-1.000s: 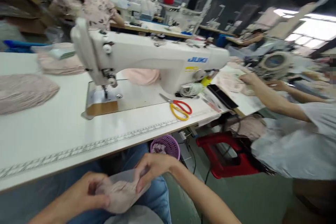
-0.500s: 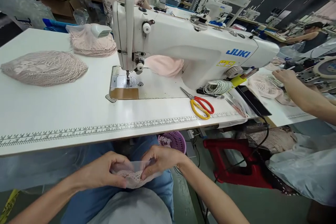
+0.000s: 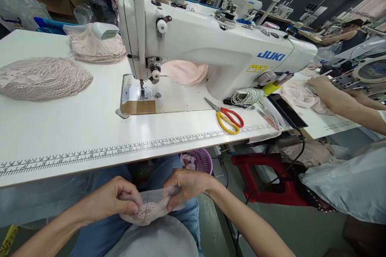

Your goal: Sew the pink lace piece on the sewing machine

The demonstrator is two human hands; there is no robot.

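Note:
Over my lap, below the table's front edge, both my hands pinch one small piece of pale pink lace fabric (image 3: 150, 210). My left hand (image 3: 116, 200) grips its left side and my right hand (image 3: 185, 186) its right side. Above them stands a white JUKI sewing machine (image 3: 211, 48) on the white table (image 3: 75, 128), its needle over the metal plate (image 3: 137, 94). Red and yellow scissors (image 3: 229, 119) lie to the right of the plate.
Piles of pink lace (image 3: 42, 78) lie at the table's left and back. A ruler strip (image 3: 120, 150) runs along the front edge. A purple basket (image 3: 197, 160) and red stool (image 3: 265, 180) stand below. A co-worker's arm (image 3: 340, 104) reaches over the neighbouring table at right.
The view swung left and steadied. My hands shifted on the lace piece, drawing it a little closer to the table edge; both still hold it.

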